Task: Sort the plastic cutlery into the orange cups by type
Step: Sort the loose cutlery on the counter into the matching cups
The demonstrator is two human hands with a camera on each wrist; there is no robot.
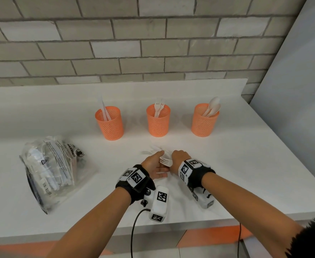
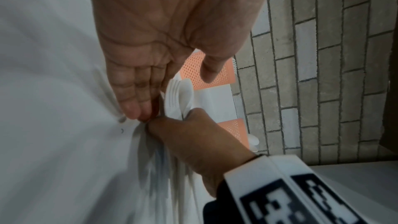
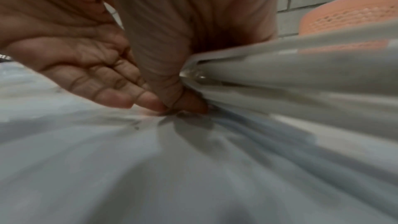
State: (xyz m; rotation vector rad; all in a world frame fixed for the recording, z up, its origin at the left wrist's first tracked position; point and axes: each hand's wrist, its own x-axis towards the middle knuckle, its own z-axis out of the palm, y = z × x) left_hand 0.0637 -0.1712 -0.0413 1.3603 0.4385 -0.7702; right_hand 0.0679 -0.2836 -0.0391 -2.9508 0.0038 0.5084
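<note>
Three orange mesh cups stand in a row at the back: the left cup (image 1: 109,122) holds knives, the middle cup (image 1: 158,120) forks, the right cup (image 1: 205,120) spoons. In front of them my right hand (image 1: 180,158) grips a bundle of white cutlery (image 1: 165,162), with a fork head sticking out toward the left. My left hand (image 1: 155,163) lies beside it with straight fingers, touching the bundle. In the left wrist view, fork and spoon heads (image 2: 180,94) poke out above the right hand (image 2: 193,142). A few loose white pieces (image 1: 153,149) lie just beyond the hands.
A crumpled clear plastic bag (image 1: 50,168) with more wrapped cutlery lies at the left of the white counter (image 1: 246,164). A brick wall (image 1: 153,43) backs the counter, and a grey panel (image 1: 302,90) stands at the right. The counter's front edge is near my forearms.
</note>
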